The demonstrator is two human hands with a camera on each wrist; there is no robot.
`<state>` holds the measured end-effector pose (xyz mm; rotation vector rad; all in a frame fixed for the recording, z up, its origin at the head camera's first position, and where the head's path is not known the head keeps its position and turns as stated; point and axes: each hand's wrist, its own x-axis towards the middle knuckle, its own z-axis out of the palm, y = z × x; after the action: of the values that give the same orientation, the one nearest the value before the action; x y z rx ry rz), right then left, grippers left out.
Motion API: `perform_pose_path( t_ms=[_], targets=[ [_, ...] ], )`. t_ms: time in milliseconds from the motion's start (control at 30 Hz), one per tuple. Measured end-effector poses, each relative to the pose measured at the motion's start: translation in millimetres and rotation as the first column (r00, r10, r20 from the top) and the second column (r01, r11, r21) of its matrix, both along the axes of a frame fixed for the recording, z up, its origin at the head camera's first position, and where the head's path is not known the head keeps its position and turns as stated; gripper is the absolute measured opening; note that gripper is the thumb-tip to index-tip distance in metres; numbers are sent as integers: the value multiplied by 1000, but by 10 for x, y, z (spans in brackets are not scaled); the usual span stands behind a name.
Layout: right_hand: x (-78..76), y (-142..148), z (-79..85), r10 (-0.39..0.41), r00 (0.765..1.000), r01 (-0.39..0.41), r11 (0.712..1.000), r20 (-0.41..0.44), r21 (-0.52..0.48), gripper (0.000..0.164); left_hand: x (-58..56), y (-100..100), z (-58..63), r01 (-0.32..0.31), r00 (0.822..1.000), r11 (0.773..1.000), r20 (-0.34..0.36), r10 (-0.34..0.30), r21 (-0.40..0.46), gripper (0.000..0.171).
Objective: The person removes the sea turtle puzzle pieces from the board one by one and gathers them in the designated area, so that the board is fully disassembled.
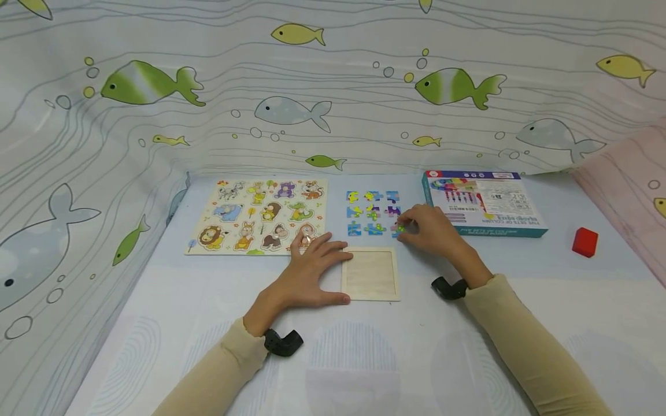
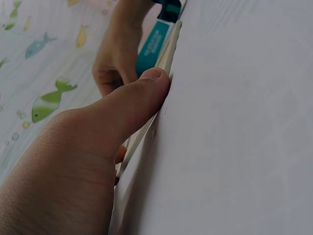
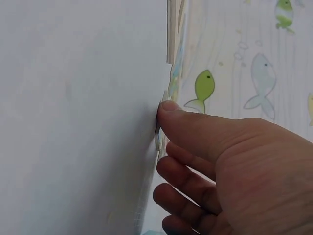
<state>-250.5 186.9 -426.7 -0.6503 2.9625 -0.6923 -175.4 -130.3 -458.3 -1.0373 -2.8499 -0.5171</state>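
Observation:
A small square wooden puzzle tray [image 1: 370, 274] with a raised rim lies flat on the table. My left hand [image 1: 307, 277] is spread at its left side, fingertips at the upper left corner and thumb on the lower left edge. Above the tray, jigsaw pieces [image 1: 373, 212] in blue, yellow, green and purple sit in spaced rows. At their lower right, my right hand [image 1: 429, 231] pinches a puzzle piece [image 1: 399, 229]. In the right wrist view the thumb presses this thin puzzle piece [image 3: 157, 134], seen nearly edge-on; the index fingertip is mostly hidden.
An animal peg board [image 1: 255, 219] lies left of the pieces, partly under my left fingers. A flat teal-edged box [image 1: 484, 205] stands behind my right hand. A red block [image 1: 585, 242] sits at the far right. Fish-patterned cloth [image 1: 364, 138] rises behind the table.

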Motion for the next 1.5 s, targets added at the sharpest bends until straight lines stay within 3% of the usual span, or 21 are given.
perform_pose_path(
  t_ms=[167, 1000, 1500],
  targets=[
    [17, -11, 32, -7, 999, 9, 999, -34, 35, 29, 1, 4, 13, 1, 1000, 1000, -10, -1, 0, 83],
    [27, -55, -11, -45, 997, 46, 999, -69, 9, 30, 3, -2, 18, 1, 1000, 1000, 6, -1, 1, 83],
    [36, -52, -33, -77, 996, 76, 996, -34, -39, 34, 2, 4, -13, 6, 1000, 1000, 6, -6, 14, 83]
  ],
)
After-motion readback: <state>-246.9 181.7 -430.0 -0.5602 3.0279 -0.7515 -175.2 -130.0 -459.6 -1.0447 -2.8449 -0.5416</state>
